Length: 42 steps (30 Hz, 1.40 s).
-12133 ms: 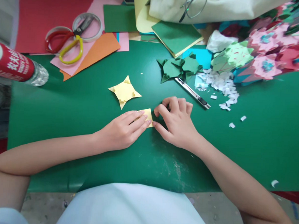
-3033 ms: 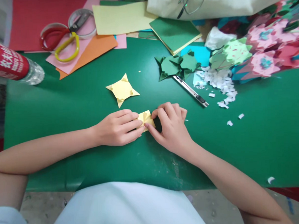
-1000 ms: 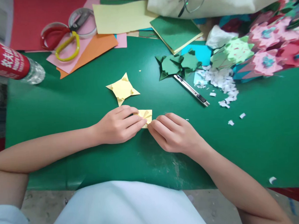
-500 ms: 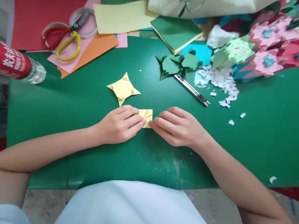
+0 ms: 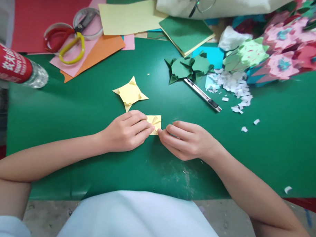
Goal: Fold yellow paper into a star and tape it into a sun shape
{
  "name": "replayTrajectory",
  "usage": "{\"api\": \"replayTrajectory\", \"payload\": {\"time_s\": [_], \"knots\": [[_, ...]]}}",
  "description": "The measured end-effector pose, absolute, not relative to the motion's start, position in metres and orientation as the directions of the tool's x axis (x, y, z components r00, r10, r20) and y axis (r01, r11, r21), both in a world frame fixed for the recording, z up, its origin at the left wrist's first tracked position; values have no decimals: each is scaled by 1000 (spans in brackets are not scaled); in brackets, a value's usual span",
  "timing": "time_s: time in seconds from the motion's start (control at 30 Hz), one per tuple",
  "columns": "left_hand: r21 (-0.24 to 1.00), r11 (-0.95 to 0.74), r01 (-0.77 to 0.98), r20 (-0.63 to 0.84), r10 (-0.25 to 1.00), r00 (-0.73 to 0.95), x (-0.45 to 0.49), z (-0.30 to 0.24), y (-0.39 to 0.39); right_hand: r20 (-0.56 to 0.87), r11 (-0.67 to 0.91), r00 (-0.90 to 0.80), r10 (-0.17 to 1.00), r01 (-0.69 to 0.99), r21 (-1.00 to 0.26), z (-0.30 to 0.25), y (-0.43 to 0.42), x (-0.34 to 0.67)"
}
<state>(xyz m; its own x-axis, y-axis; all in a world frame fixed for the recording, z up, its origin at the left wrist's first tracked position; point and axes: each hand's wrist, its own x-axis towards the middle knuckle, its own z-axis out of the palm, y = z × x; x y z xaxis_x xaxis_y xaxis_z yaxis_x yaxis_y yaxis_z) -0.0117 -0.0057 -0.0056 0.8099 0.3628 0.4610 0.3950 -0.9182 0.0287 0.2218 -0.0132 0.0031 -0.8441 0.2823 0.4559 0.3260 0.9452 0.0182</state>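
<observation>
A small folded piece of yellow paper (image 5: 157, 120) lies on the green tabletop between my hands, with creases meeting near its middle. Over its left part rests my left hand (image 5: 128, 130), fingers together, thumb and fingertips pressing the paper. My right hand (image 5: 186, 140) has thumb and fingers pinched at the paper's lower right corner. Just beyond my left hand lies a yellow four-pointed paper star (image 5: 130, 94) with curled folds at its points. The left half of the folded paper is hidden under my fingers.
A utility knife (image 5: 203, 95) lies beside green folded paper pieces (image 5: 179, 68) and white paper scraps (image 5: 237, 86). Scissors (image 5: 76, 36), tape rolls and coloured paper sheets (image 5: 131, 17) cover the back. A bottle (image 5: 13, 63) lies at left; pink paper flowers (image 5: 283, 64) at right.
My right hand has tilted slightly, its knuckles moving down toward me while its fingertips stay at the paper's corner. My left hand and the paper have hardly moved.
</observation>
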Motion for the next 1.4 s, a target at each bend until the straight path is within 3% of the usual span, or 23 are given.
{"api": "replayTrajectory", "payload": {"time_s": [0.4,0.67,0.93,1.13,1.4], "knots": [[26,-910,414,452,380,807,-10,-4,-6,465,936,-828,314,352,-4,-2,-5,221],[58,-911,409,433,392,811,-12,-7,-6,432,892,-780,453,398,-217,-11,-1,223],[114,-889,444,399,450,799,-13,-7,-7,429,919,-815,389,376,-120,-4,0,225],[72,-891,449,379,441,813,-12,-5,-6,428,938,-839,336,338,-72,0,2,228],[104,-898,427,382,433,816,-13,-5,-4,417,948,-860,294,318,-13,2,2,230]]}}
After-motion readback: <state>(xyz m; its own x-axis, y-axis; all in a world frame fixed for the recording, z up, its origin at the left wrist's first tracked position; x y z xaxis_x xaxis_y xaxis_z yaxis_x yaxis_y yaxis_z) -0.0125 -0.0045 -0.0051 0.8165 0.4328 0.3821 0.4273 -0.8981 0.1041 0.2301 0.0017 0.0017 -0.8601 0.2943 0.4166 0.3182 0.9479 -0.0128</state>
